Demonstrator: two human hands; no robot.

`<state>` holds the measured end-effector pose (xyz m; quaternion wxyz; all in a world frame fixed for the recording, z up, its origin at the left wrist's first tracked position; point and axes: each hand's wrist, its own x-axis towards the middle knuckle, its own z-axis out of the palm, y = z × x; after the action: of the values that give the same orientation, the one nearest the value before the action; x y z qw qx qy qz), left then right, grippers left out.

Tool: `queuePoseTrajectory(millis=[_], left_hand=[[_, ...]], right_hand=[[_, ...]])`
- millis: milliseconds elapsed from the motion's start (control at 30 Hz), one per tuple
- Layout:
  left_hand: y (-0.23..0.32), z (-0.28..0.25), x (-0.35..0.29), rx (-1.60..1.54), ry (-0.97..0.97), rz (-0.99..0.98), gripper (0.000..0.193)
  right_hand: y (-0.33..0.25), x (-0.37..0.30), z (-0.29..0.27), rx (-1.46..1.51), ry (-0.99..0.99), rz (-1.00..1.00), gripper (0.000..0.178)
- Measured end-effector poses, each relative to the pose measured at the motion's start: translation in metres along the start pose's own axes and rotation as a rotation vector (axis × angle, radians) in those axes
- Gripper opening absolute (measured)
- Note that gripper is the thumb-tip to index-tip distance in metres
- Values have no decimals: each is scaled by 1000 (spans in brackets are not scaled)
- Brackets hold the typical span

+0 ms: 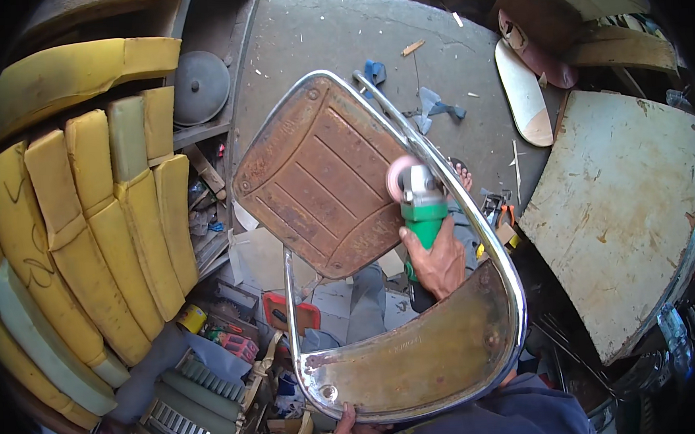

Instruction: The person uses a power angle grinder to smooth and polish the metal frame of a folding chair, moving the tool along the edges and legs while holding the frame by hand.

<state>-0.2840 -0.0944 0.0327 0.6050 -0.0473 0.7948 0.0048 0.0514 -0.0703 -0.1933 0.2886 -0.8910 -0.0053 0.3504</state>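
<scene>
A metal chair frame with chromed tubing [513,286] lies across my lap. Its rusty brown seat panel [321,179] has pressed grooves and faces up, and its stained curved backrest panel [408,364] is nearest my body. My right hand [439,261] is closed around a green angle grinder [426,218]. The grinder's pinkish disc [399,178] is blurred and sits beside the seat's right edge, close to the chrome tube; whether it touches cannot be told. My left hand [353,433] grips the backrest's lower rim, with part of its fingers hidden beneath.
Yellow foam pads [116,207] stand stacked at the left. A worn pale board [613,209] leans at the right, near orange-handled pliers [506,214]. Blue scraps [435,108] lie on the concrete floor. A red tray [289,310] sits below the chair.
</scene>
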Motion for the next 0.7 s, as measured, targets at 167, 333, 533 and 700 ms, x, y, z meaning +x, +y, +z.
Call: queuePoseTrajectory(millis=[167, 333, 533, 700], left_hand=[[-1, -11, 4, 7, -30, -74, 54], [3, 16, -10, 74, -32, -59, 58], [8, 19, -14, 175, -32, -16, 60], [2, 32, -16, 79, 77, 15, 64]], right_hand=[[-1, 6, -9, -40, -38, 54, 73], [20, 7, -11, -150, 16, -47, 79], [-6, 11, -5, -6, -87, 100, 79], [-24, 22, 9, 49, -76, 24, 74]])
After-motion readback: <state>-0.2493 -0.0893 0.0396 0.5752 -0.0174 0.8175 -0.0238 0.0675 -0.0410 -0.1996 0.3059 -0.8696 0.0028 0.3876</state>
